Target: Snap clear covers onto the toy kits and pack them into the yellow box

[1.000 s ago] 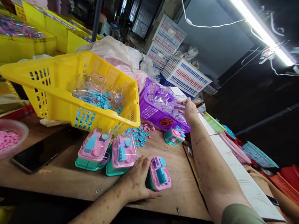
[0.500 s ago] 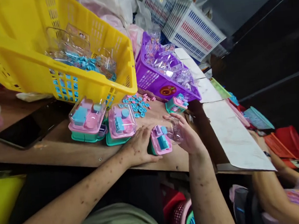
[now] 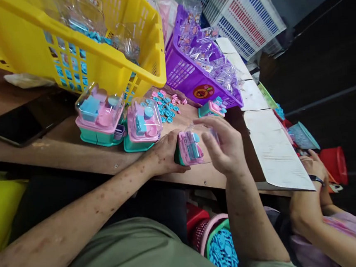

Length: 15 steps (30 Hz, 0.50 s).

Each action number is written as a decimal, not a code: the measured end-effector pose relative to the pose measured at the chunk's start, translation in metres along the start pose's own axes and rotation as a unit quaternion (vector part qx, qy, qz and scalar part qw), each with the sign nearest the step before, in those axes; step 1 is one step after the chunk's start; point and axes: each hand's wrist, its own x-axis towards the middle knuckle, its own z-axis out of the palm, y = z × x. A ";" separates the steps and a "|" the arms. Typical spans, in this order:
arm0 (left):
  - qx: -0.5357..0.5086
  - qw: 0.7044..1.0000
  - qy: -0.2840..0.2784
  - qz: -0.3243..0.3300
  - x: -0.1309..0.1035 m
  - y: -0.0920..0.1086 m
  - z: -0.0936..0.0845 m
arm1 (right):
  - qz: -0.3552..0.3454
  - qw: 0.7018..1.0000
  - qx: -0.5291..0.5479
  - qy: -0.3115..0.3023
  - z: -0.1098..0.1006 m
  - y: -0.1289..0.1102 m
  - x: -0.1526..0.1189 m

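My left hand [image 3: 164, 154] grips the green base of a small pink toy set [image 3: 186, 152] with blue parts, its top tipped to the right. My right hand [image 3: 230, 145] holds a clear plastic cover [image 3: 203, 132] between thumb and fingers, against the toy's pink top. Whether the cover sits fully on is hard to see. Left of my left hand stand two similar toy sets with clear covers, a nearer one [image 3: 143, 126] and a farther one [image 3: 100, 117]. Another toy set [image 3: 211, 107], with no cover visible, lies beyond my right hand.
Small blue and pink pieces [image 3: 166, 107] lie scattered before the yellow basket [image 3: 103, 59]. A purple basket [image 3: 203, 90] holds clear covers. A phone [image 3: 27, 117] lies at left. A tub of blue pieces [image 3: 222, 250] stands below the table. Another person's arm [image 3: 312, 211] is at right.
My right hand has brought the clear cover leftward onto the toy's pink top. The toy has tipped further to the right in my left hand. The view has shifted downward.
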 end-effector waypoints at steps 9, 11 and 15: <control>-0.009 1.000 0.012 0.010 0.001 -0.004 0.004 | -0.032 0.992 -0.112 -0.041 0.008 -0.010 -0.001; -0.013 1.000 0.016 0.024 0.001 -0.005 0.004 | -0.038 0.991 -0.118 -0.043 0.010 -0.011 0.002; -0.017 0.999 0.024 0.041 0.001 -0.006 0.004 | -0.043 0.987 -0.142 -0.053 0.014 -0.013 0.009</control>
